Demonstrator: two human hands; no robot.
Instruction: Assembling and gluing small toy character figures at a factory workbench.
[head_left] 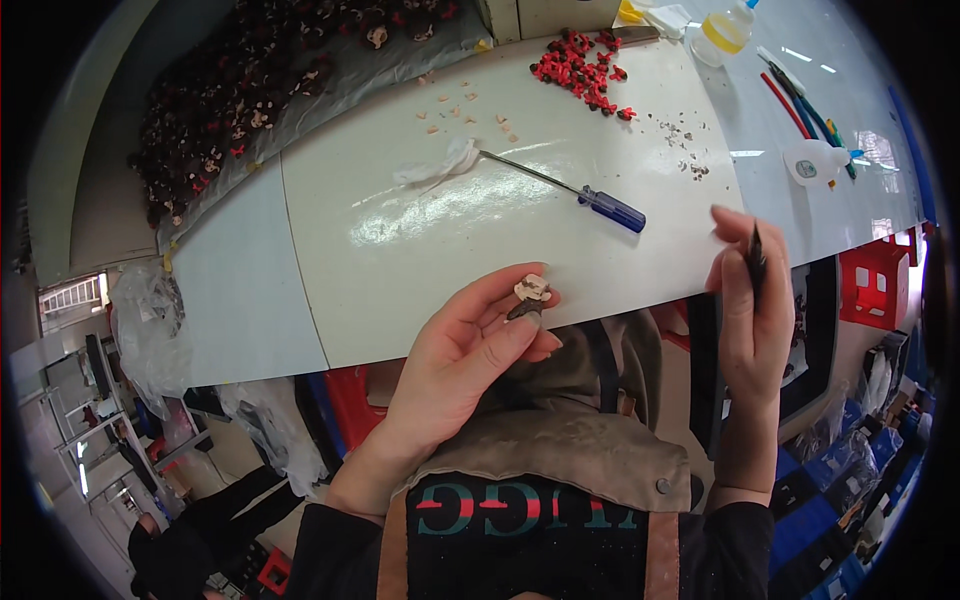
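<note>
- Figurine (532, 294), small, pale at one end and dark at the other: I have it on the near side of the screwdriver (612, 210), raised in the left hand (470, 345) by the counter (365, 310) edge.
- Left fingers: thumb and forefinger side pinch the figurine, the other fingers curled beneath it.
- Right hand (748, 315): to the right of the screwdriver, lifted, apart from the figurine. Its fingers close on a slim dark object (757, 265); from my feed I cannot tell what kind.
- Beyond the screwdriver's handle: red pieces (578, 72) in a cluster. Past its blade: pale chips (465, 108). At its tip, a crumpled white cloth (455, 162).
- Risk, my judgement: the grip covers little of the figurine, so a sideways push could twist it free, and it might drop past the counter edge. If the dark object is sharp, a slip could catch the left thumb.
- Orientation: long axis runs roughly away from the body, leaning slightly right. Pale end points toward the screwdriver, dark end back toward the thumb and palm.
</note>
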